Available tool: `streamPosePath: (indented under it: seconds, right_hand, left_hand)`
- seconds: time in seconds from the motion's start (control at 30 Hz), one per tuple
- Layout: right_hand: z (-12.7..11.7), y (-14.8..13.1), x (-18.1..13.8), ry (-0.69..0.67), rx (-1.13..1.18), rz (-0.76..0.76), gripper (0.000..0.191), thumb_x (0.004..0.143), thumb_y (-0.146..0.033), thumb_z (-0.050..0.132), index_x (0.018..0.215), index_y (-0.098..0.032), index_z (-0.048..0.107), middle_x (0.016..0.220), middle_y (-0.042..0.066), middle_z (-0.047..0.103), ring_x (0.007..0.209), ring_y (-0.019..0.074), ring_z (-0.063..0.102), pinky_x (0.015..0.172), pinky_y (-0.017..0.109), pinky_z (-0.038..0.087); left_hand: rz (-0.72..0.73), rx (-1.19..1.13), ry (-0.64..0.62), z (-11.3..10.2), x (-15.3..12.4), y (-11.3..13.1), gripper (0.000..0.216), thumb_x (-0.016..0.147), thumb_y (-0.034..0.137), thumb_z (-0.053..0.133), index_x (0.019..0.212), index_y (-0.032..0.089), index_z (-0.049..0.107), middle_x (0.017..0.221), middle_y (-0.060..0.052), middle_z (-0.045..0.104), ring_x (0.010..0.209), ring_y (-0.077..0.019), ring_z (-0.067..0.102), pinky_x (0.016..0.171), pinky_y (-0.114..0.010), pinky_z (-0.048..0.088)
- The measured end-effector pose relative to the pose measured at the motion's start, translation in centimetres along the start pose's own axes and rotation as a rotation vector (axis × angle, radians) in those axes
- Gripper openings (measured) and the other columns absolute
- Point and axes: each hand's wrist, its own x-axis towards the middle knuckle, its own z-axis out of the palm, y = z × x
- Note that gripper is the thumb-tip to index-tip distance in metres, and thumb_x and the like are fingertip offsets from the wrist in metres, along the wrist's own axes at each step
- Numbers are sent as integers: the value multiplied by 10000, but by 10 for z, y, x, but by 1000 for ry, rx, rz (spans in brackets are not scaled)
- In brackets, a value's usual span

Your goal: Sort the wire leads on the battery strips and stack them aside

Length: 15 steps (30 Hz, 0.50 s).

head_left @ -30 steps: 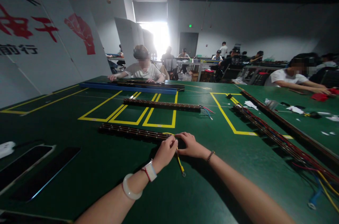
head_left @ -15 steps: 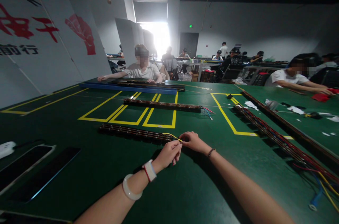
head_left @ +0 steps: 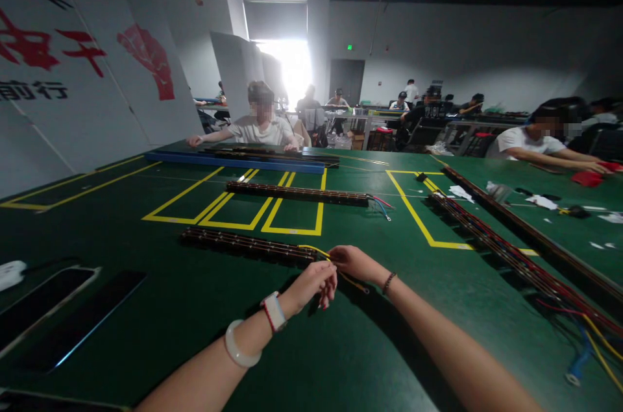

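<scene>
A long dark strip (head_left: pixel 243 244) with rows of small parts lies across the green table (head_left: pixel 341 347) in front of me. A yellow wire (head_left: pixel 316 250) comes off its right end. My right hand (head_left: pixel 355 262) rests on that end, fingers closed over the wire. My left hand (head_left: pixel 314 284) hovers just in front of it, fingers curled down in a loose pinch; what it holds is hidden. A white bangle and a watch sit on my left wrist.
A second dark strip (head_left: pixel 296 193) lies inside yellow floor-tape boxes (head_left: pixel 272 224). Long wire bundles (head_left: pixel 511 256) run along the right. Two dark flat panels (head_left: pixel 73 315) lie at the left. Other people sit at the far edge (head_left: pixel 263 130) and right side (head_left: pixel 540 143).
My left hand has drawn back toward me and lifted off the strip's end. The yellow wire that hung down toward me now trails to the right beneath my right hand.
</scene>
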Motion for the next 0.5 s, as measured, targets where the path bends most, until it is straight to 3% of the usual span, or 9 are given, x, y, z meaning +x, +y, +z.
streamPosePath:
  seconds: [0.23, 0.4, 0.5]
  right_hand:
    - [-6, -30, -11, 103, -419, -51, 211, 885, -191, 501, 964, -191, 697, 897, 64, 682, 820, 161, 627, 704, 232, 434]
    - [0, -48, -16, 72, -772, -122, 180, 880, -308, 572, 928, -159, 662, 866, 84, 648, 784, 197, 614, 691, 282, 420]
    - [5, -56, -18, 28, -904, -198, 173, 888, -213, 547, 1012, -127, 633, 905, 106, 650, 826, 211, 606, 729, 309, 418]
  left_hand:
    - [-88, -174, -10, 1, 2, -6, 367, 866, 530, 426, 938, 170, 436, 663, -16, 617, 511, -127, 581, 499, -238, 428]
    - [-85, -325, 39, -1, 10, -14, 400, 908, 547, 334, 1002, 178, 456, 758, -9, 636, 408, -72, 495, 415, -201, 324]
    - [-101, -394, 147, -3, 12, -16, 357, 907, 519, 389, 925, 175, 481, 651, 27, 578, 393, -62, 465, 389, -188, 251]
